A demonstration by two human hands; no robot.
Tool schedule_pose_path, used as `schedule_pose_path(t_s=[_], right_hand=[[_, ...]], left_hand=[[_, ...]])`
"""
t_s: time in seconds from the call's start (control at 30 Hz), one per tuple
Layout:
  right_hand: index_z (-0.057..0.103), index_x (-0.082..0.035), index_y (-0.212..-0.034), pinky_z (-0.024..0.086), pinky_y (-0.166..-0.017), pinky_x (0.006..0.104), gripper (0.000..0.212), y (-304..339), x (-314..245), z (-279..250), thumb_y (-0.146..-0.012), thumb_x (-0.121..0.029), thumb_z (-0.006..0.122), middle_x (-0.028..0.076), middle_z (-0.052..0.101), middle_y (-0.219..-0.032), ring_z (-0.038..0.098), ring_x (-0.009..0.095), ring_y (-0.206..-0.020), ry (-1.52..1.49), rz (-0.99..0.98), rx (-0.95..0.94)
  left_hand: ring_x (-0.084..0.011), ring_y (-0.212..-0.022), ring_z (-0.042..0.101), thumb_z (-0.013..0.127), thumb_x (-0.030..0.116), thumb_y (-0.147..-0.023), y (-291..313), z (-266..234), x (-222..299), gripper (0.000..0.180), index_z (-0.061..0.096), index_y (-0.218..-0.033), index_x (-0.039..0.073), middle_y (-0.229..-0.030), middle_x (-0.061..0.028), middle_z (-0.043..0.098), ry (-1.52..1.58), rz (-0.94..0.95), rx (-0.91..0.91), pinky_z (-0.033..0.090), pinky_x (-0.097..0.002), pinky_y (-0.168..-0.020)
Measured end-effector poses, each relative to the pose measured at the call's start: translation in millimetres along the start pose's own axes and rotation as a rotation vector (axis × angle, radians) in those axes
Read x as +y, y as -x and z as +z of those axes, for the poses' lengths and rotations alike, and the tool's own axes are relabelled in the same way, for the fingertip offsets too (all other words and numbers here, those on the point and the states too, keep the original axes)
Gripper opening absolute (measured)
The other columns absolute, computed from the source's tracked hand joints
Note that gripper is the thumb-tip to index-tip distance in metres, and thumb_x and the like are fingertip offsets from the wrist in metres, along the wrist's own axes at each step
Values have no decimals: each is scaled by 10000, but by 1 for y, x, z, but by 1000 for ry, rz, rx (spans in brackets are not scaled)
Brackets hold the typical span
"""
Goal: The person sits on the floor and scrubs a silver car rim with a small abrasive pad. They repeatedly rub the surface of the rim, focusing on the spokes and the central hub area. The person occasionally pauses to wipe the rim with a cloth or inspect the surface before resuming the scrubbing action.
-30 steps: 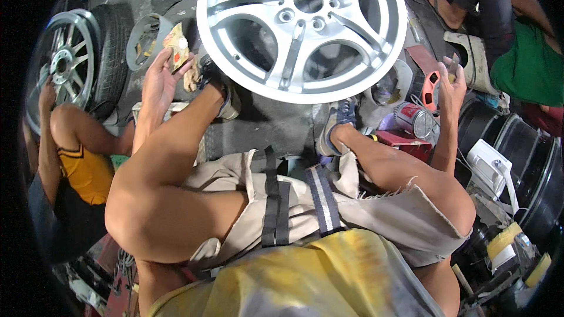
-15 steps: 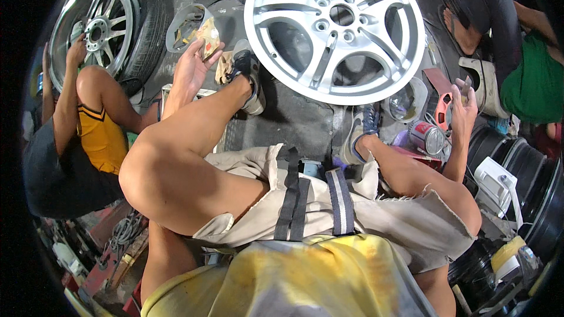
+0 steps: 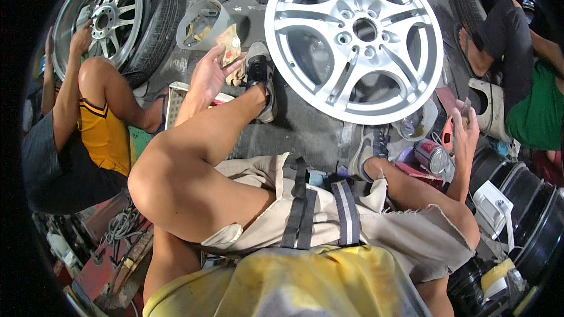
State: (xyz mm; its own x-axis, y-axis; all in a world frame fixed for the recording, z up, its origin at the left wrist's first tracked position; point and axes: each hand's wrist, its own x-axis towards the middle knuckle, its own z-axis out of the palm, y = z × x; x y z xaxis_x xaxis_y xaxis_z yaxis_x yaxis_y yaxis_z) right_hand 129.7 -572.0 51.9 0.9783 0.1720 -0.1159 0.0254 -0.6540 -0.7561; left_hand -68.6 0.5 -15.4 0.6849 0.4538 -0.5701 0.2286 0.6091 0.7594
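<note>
My left hand (image 3: 208,77), raised beside my left shin, holds a tan flat piece (image 3: 230,44) with pale and red smears, its fingers partly closed round one edge. Out to the right, my right hand (image 3: 466,131) pinches a small grey flat piece (image 3: 467,107) between thumb and fingers; its exact kind is too small to tell. A silver multi-spoke wheel rim (image 3: 405,70) lies in front of me past my shoes. Neither hand touches it.
A clear plastic tub (image 3: 202,23) stands beyond my left hand. Near my right hand are a tin can (image 3: 432,156) and a clear container (image 3: 418,122). Black rims (image 3: 517,194) stack at the right. A co-worker at the left handles another wheel rim (image 3: 101,20); someone in green sits right.
The whole view has shifted, so the rim and both people sit lower in it. Both hands still hold their pieces, the right hand's fingers slightly more upright.
</note>
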Motion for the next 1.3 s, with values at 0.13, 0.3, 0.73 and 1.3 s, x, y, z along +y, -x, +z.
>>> schedule_pose_path(t_s=[0.13, 0.3, 0.73, 1.3], right_hand=[[593, 58, -1320, 425, -1042, 301, 371, 2, 12, 0, -1041, -181, 643, 115, 654, -1231, 591, 167, -1136, -63, 33, 13], [594, 45, -1325, 419, -1053, 304, 358, -7, 23, 12, -1040, -165, 645, 110, 646, -1241, 583, 169, -1155, -148, 82, 70], [615, 34, -1276, 466, -942, 250, 272, -47, 42, 26, -1056, -126, 617, 58, 655, -1117, 606, 110, -1035, -257, 23, 187], [627, 40, -1236, 486, -944, 261, 236, -61, 25, 44, -1054, -110, 612, 64, 662, -1126, 619, 118, -1048, -275, 21, 150]], left_hand=[[-318, -1184, 658, 527, 201, -1046, -7, 16, -6, 422, 487, -1391, -39, -1343, -157, 614, -14, -35, -3, 517, -462, -1069], [-295, -1165, 651, 531, 234, -1051, -18, 17, -17, 404, 515, -1382, 1, -1336, -123, 624, -54, -53, -16, 485, -462, -1074], [-242, -1085, 674, 558, 283, -1040, -27, 25, -26, 334, 556, -1314, 92, -1228, -46, 669, 22, -75, -4, 489, -415, -976], [-254, -973, 708, 542, 296, -1043, -8, 36, -11, 322, 568, -1273, 71, -1140, -75, 687, -41, -21, 101, 554, -404, -884]])
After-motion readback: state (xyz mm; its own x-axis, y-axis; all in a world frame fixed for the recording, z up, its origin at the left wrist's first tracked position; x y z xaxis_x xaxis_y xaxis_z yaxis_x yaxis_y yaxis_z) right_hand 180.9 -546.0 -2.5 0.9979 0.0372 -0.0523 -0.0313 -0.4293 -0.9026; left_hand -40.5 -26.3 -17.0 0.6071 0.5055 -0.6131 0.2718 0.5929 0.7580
